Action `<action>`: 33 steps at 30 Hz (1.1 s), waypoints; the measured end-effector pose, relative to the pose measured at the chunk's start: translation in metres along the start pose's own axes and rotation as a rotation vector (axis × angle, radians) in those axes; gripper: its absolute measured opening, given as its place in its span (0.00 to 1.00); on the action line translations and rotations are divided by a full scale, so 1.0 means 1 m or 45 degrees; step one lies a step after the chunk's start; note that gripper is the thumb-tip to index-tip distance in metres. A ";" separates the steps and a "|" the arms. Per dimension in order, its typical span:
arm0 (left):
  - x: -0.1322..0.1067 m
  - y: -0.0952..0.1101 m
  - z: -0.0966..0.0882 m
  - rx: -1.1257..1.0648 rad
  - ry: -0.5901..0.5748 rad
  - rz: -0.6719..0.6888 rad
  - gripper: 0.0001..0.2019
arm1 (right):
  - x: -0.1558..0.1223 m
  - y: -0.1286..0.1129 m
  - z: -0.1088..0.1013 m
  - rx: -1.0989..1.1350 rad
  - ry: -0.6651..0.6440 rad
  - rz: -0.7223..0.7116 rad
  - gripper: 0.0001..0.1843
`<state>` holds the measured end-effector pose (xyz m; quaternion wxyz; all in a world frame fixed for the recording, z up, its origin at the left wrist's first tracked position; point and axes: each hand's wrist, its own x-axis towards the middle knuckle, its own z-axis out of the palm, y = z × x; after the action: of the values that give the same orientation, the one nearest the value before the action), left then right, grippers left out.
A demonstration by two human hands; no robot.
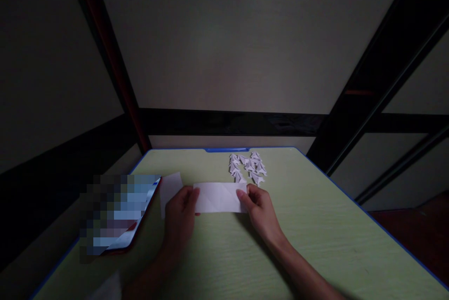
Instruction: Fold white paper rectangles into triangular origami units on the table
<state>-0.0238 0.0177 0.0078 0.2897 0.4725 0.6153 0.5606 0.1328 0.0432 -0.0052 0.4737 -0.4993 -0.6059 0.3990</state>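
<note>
A white rectangular strip of paper [219,198] is stretched level between my two hands, above the tabletop. My left hand [180,211] pinches its left end, thumb on the near face. At the right end, my right hand [259,204] grips it the same way. Faint crease lines show on the paper. Just beyond it lie several small folded white paper pieces [249,165], grouped together. Behind my left hand, partly covered by it, is a flat white sheet of paper [170,188].
The pale green table [315,225] has a blue rim. On its left rests a flat device or case with a bright, blurred-out surface [126,211] and a dark red edge. A pale panelled wall [224,57] rises behind the table. Something white [107,288] shows at the lower left.
</note>
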 end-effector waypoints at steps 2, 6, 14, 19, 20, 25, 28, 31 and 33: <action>0.000 0.000 0.000 0.033 0.038 -0.001 0.08 | -0.001 0.000 0.001 0.002 0.020 -0.004 0.16; 0.005 -0.001 0.000 0.038 0.049 -0.021 0.09 | -0.001 0.001 0.002 0.056 -0.057 0.022 0.15; 0.008 -0.008 0.002 0.033 -0.214 -0.016 0.10 | 0.003 -0.004 -0.002 0.263 -0.335 0.223 0.09; 0.003 -0.008 0.006 -0.024 -0.401 0.042 0.09 | 0.000 -0.007 -0.002 0.358 -0.539 0.242 0.08; 0.002 -0.008 0.007 -0.079 -0.433 0.025 0.09 | -0.001 -0.007 -0.001 0.361 -0.531 0.250 0.08; 0.003 -0.009 0.010 -0.482 -0.440 -0.124 0.18 | -0.005 -0.009 0.003 0.502 -0.303 0.447 0.14; 0.001 -0.007 0.011 -0.419 -0.487 -0.088 0.13 | -0.006 -0.011 0.004 0.644 -0.209 0.505 0.14; -0.004 -0.007 0.013 -0.167 -0.446 0.050 0.06 | -0.008 -0.012 0.007 0.741 -0.176 0.519 0.14; -0.006 -0.010 0.014 -0.041 -0.331 0.121 0.04 | -0.009 -0.011 0.009 0.791 -0.199 0.525 0.13</action>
<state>-0.0114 0.0185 -0.0058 0.3478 0.5650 0.5403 0.5175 0.1218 0.0318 0.0019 0.4645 -0.4116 -0.3772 0.6874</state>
